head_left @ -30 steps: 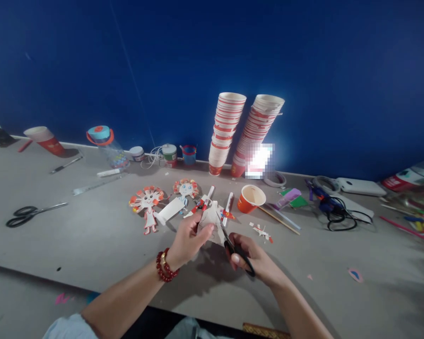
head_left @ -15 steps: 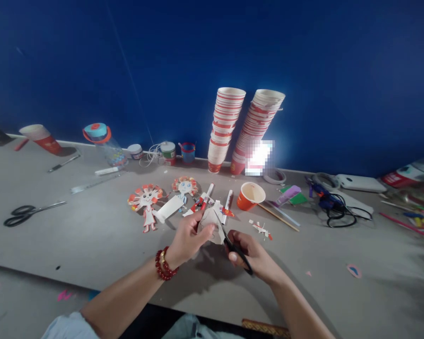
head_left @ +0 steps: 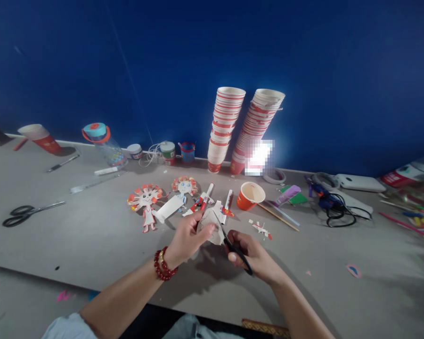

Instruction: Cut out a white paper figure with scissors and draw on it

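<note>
My left hand (head_left: 191, 238) pinches a pale paper piece (head_left: 216, 235) with faint drawn lines, thumb on top. Black-handled scissors (head_left: 238, 252) are in my right hand (head_left: 250, 256), their blades lying at the upper right part of the paper. How far the blades are spread is hard to make out. Behind the paper lie red-and-white cup scraps (head_left: 200, 203) and two white markers (head_left: 229, 200). To the left lie two paper dolls, a red one (head_left: 148, 207) and a blue-eyed one (head_left: 185, 187), with a curled white paper strip (head_left: 170, 209) between them.
Two tall stacks of paper cups (head_left: 226, 127) stand by the blue wall. An orange cup (head_left: 250, 196) is beyond my right hand, with paper offcuts (head_left: 261, 229) nearby. Another pair of scissors (head_left: 31, 213) and a bottle (head_left: 104, 146) are left; a corded glue gun (head_left: 328, 200) is right.
Both hands, the paper and the scissors stay almost in place. Only a very slight shift of the whole view shows.
</note>
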`<action>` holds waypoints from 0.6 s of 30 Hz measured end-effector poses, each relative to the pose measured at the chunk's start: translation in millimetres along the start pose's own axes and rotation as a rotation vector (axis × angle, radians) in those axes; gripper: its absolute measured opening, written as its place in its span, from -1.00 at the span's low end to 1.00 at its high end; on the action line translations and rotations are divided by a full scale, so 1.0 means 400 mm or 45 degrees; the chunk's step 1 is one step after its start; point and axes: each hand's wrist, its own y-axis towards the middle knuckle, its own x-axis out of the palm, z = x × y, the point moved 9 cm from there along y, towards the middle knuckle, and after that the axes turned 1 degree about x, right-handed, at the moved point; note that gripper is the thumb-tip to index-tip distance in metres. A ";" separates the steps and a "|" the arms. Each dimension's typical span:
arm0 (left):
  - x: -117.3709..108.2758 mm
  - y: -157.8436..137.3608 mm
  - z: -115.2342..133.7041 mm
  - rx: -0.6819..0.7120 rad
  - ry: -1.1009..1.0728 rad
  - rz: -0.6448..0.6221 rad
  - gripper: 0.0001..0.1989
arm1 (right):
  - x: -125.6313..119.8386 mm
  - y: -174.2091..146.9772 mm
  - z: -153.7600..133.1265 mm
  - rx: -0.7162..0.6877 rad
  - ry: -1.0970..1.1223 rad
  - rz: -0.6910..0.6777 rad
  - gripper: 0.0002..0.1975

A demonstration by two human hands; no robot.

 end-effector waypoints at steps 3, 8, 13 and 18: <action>-0.003 -0.002 -0.002 -0.011 0.024 0.007 -0.76 | 0.000 0.000 -0.001 0.005 -0.019 -0.010 -0.43; 0.001 -0.002 0.011 0.015 -0.005 -0.013 -0.77 | 0.004 -0.001 -0.010 -0.020 -0.003 -0.054 -0.43; 0.002 -0.001 0.011 0.000 -0.005 -0.011 -0.76 | 0.001 0.000 -0.007 -0.026 -0.035 -0.037 -0.44; 0.000 0.000 0.009 0.004 0.005 -0.001 -0.72 | -0.001 0.002 0.002 -0.011 -0.039 -0.016 -0.43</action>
